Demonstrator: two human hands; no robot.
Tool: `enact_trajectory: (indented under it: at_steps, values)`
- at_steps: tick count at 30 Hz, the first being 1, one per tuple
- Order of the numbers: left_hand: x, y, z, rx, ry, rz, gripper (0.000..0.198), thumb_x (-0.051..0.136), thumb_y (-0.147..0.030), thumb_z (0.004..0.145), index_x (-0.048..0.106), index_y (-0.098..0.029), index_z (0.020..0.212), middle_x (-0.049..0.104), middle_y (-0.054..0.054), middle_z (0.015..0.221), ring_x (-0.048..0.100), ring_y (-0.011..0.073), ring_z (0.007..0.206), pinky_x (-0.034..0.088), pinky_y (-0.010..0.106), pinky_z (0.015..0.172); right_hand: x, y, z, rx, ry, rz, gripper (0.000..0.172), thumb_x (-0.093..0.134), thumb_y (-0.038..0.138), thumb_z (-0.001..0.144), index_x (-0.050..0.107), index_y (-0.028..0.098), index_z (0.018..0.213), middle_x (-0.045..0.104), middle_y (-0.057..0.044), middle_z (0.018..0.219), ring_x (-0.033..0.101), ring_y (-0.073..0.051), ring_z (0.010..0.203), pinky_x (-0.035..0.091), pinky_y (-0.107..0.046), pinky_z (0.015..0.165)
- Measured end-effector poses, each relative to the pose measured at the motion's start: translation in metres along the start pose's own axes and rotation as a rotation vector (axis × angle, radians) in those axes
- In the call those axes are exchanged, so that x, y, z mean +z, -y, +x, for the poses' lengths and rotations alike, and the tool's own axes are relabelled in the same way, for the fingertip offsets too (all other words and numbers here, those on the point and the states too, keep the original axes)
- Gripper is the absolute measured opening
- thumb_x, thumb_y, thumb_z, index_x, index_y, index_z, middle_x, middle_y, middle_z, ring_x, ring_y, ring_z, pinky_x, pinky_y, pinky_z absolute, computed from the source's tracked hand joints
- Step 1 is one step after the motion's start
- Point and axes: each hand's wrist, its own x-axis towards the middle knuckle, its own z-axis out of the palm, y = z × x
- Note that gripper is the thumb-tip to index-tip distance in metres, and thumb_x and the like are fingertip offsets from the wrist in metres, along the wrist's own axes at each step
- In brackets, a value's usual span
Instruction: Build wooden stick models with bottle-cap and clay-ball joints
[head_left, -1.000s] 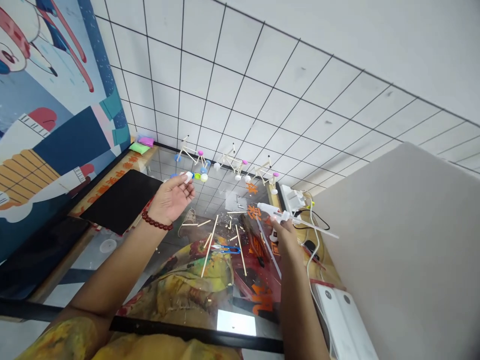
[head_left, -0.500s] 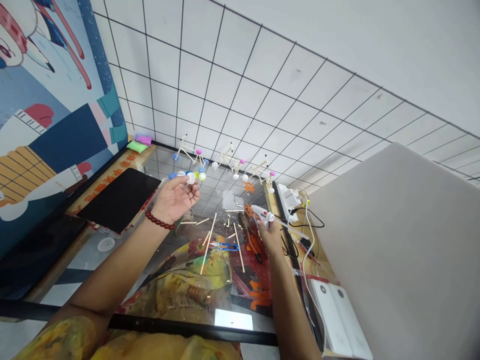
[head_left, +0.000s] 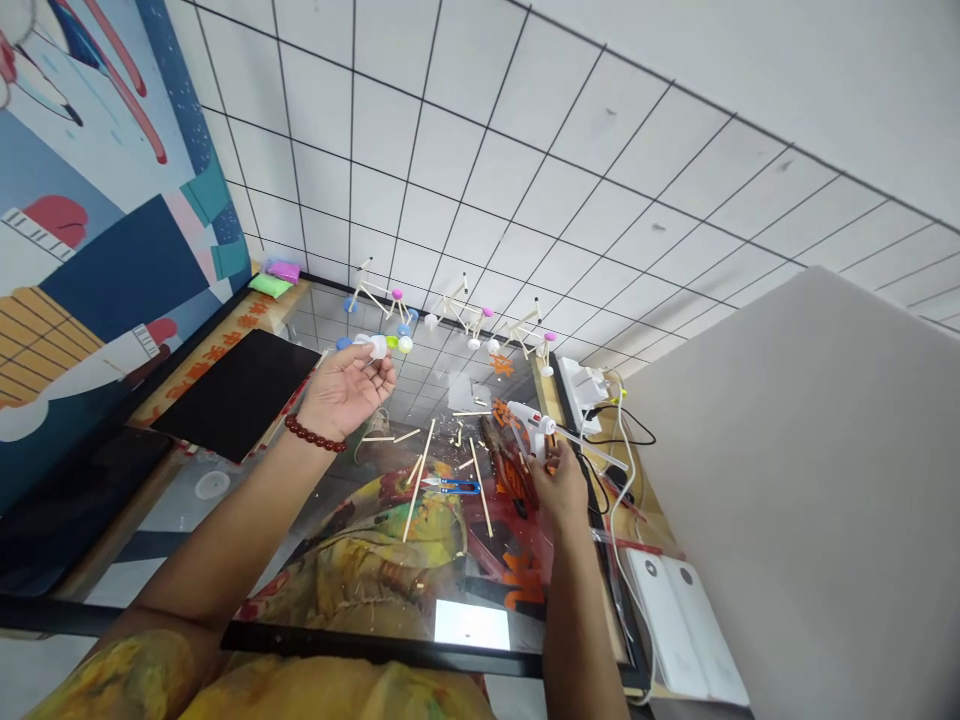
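Pinched in the fingertips of my left hand [head_left: 349,392], palm up, is a small white cap [head_left: 376,346]. Blue and yellow-green caps [head_left: 405,344] lie just beyond it on the glass tabletop. On the right, my right hand [head_left: 559,480] is beside the handle of a white glue gun [head_left: 531,424]; its fingers are partly curled, and whether they grip the handle is unclear. Blue thread snips [head_left: 456,487] lie between thin wooden sticks [head_left: 419,480]. Three small stick models [head_left: 455,306] with coloured caps stand along the back edge.
A black board [head_left: 240,394] lies at the left, near green and pink packets [head_left: 271,286]. At the right are a white power strip [head_left: 583,396], loose cables and a white box [head_left: 667,620]. Dark-handled pliers [head_left: 510,465] rest near my right hand.
My right hand has shifted right and slightly back from the glue gun's rear, and its fingers look looser. My left hand still holds the white cap. The view has shifted slightly.
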Motion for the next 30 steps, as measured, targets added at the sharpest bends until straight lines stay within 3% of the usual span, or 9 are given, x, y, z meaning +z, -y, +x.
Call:
enact_trajectory:
  at_steps: [4,8,11,17,21,24,28,30]
  values:
    - [0.004,-0.001,-0.001,0.03,-0.011,-0.023,0.017,0.059,-0.004,0.072,0.058,-0.012,0.087,0.062,0.009,0.084,0.061,0.0142,0.071,0.056,0.028,0.065,-0.002,0.034,-0.044,-0.106,-0.116,-0.083,0.038,0.051,0.046,0.087,0.06,0.014,0.106,0.065,-0.013,0.09,0.061,-0.026,0.08,0.047,-0.038,0.067]
    - [0.005,0.004,-0.001,0.024,-0.037,-0.044,0.019,0.058,-0.003,0.073,0.058,-0.012,0.09,0.061,0.008,0.084,0.062,0.0152,0.075,0.056,0.028,0.067,0.02,0.094,-0.072,-0.308,0.231,-0.091,0.025,0.051,0.041,0.092,0.065,0.021,0.095,0.068,-0.005,0.087,0.064,-0.019,0.08,0.047,-0.028,0.071]
    - [0.005,0.008,-0.001,0.001,-0.027,-0.039,0.021,0.058,-0.003,0.073,0.058,-0.011,0.093,0.061,0.007,0.084,0.063,0.0152,0.076,0.056,0.028,0.068,0.039,0.128,-0.066,-0.303,0.396,-0.274,0.033,0.054,0.049,0.089,0.066,0.019,0.094,0.069,-0.009,0.093,0.065,-0.021,0.088,0.046,-0.029,0.077]
    - [0.003,0.015,-0.003,-0.03,0.018,0.018,0.016,0.059,-0.011,0.075,0.06,-0.011,0.091,0.063,0.008,0.081,0.063,0.0153,0.073,0.055,0.028,0.067,0.059,0.147,-0.042,-0.166,0.606,-0.376,0.021,0.054,0.035,0.085,0.069,0.022,0.09,0.074,-0.009,0.093,0.069,-0.023,0.087,0.045,-0.029,0.071]
    - [0.001,0.021,-0.003,-0.111,0.078,0.066,0.014,0.058,-0.018,0.077,0.062,-0.01,0.089,0.064,0.008,0.079,0.063,0.0157,0.072,0.054,0.029,0.067,0.057,0.145,-0.042,-0.166,0.588,-0.349,0.016,0.058,0.028,0.078,0.071,0.019,0.079,0.074,-0.013,0.083,0.069,-0.025,0.081,0.044,-0.03,0.067]
    - [0.0,0.026,-0.004,-0.158,0.164,0.099,0.013,0.058,-0.02,0.078,0.062,-0.01,0.085,0.064,0.008,0.079,0.062,0.0153,0.07,0.054,0.029,0.067,0.046,0.139,-0.037,-0.141,0.459,-0.103,0.01,0.06,0.024,0.074,0.065,0.018,0.068,0.071,-0.011,0.071,0.066,-0.023,0.07,0.041,-0.029,0.062]
    - [-0.003,0.033,-0.005,-0.193,0.253,0.161,0.015,0.059,-0.022,0.078,0.063,-0.009,0.085,0.064,0.008,0.078,0.06,0.0151,0.067,0.053,0.029,0.066,0.023,0.136,-0.014,-0.137,0.353,0.177,0.014,0.049,0.028,0.084,0.059,0.019,0.087,0.068,-0.004,0.072,0.059,-0.015,0.061,0.042,-0.025,0.058]
    - [-0.004,0.036,-0.005,-0.206,0.269,0.18,0.015,0.059,-0.022,0.078,0.064,-0.009,0.085,0.063,0.008,0.078,0.06,0.0153,0.067,0.053,0.029,0.065,0.011,0.141,-0.002,-0.089,0.297,0.476,0.02,0.049,0.032,0.085,0.055,0.019,0.099,0.066,-0.001,0.073,0.053,-0.011,0.054,0.041,-0.023,0.053]
